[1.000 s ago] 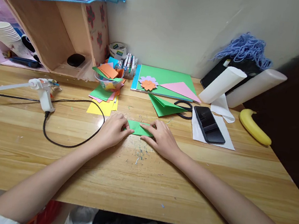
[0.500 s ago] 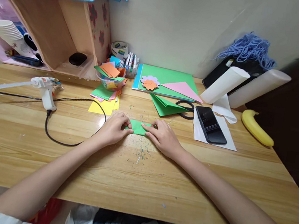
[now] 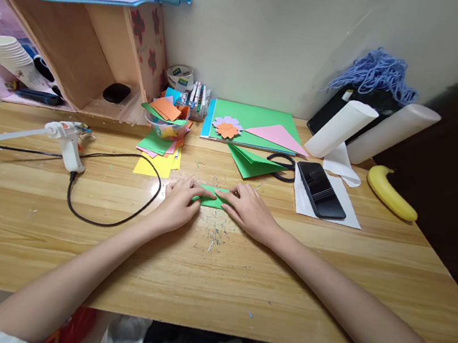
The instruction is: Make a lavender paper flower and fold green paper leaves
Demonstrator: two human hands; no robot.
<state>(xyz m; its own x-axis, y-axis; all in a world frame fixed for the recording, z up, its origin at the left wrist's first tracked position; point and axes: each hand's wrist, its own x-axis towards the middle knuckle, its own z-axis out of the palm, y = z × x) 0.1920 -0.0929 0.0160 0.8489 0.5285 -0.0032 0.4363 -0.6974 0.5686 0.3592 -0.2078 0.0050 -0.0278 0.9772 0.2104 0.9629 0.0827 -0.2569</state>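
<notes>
A small folded strip of green paper (image 3: 211, 202) lies on the wooden table in front of me, between my hands. My left hand (image 3: 180, 201) rests on its left end, the index finger stretched out flat across the paper. At the right end, my right hand (image 3: 249, 209) holds the strip, its index finger on top and its thumb at the near edge. Fingers cover both ends of the paper. Just beyond lie a larger folded green sheet (image 3: 251, 163) and scissors (image 3: 282, 175), whose black handles show while the blades are hidden.
A white glue gun (image 3: 67, 144) with a looping black cord stands left. Behind are paper scraps (image 3: 153, 166), a plastic tub of cut paper (image 3: 165, 124) and paper flowers (image 3: 227, 128). A phone (image 3: 321, 191), banana (image 3: 392, 194) and white rolls (image 3: 342, 129) are right.
My left hand has gone from pinching the left end of the strip to laying its index finger across it. My right hand has stayed nearly in place.
</notes>
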